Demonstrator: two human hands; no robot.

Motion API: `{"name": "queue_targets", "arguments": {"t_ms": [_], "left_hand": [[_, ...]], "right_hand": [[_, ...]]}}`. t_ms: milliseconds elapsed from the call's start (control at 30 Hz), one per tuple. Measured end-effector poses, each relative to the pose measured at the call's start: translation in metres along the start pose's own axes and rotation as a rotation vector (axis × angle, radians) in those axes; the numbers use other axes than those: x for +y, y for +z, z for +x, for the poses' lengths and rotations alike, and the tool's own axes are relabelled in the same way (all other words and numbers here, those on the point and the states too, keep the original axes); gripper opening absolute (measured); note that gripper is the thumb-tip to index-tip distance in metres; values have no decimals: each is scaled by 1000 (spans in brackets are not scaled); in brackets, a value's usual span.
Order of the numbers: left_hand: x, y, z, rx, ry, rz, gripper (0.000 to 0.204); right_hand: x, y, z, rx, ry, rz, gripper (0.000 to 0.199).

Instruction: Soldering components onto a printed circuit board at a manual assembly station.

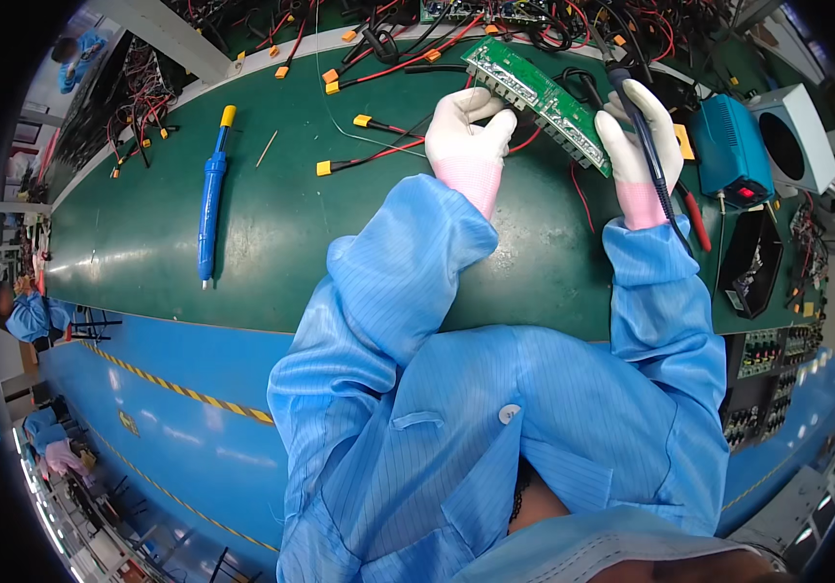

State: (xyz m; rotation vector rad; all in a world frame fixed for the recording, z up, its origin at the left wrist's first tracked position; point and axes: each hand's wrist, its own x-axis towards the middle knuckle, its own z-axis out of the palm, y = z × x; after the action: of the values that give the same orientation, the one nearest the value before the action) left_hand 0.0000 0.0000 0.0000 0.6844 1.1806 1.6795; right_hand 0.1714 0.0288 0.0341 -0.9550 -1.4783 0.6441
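Note:
A long green circuit board (544, 102) is tilted above the green bench, its left end higher than its right. My left hand (471, 131), in a white glove with a pink cuff, is closed at the board's lower left edge; its fingertips are partly hidden. A thin wire (344, 128), resembling solder, runs down to this hand. In my gloved right hand (646, 136) is a soldering iron (643, 131), its cable trailing toward my sleeve. That hand's fingertips also touch the board's right end. Red and black leads pass behind and below the board.
A blue solder sucker (211, 199) lies at left near a thin stick (267, 149). Leads with yellow connectors (325, 168) spread across the bench's back. At right stand a teal box with a red switch (733, 151), a white-framed unit (794, 136), a black tray (752, 262) and red-handled tool (696, 222).

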Motion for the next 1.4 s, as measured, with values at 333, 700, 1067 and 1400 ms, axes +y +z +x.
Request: {"name": "queue_targets", "arguments": {"t_ms": [333,700,1067,1400], "left_hand": [[7,13,17,83,293,491,34],[14,8,5,26,249,429,33],[28,-45,-58,-69,262,315,44],[31,-76,-55,-167,388,592,52]], "right_hand": [[1,3,-1,27,8,70,48],[-15,-1,-16,-9,70,90,48],[-53,-7,-89,-125,-58,-79,47],[-69,5,-104,-180,42,-55,51]]}}
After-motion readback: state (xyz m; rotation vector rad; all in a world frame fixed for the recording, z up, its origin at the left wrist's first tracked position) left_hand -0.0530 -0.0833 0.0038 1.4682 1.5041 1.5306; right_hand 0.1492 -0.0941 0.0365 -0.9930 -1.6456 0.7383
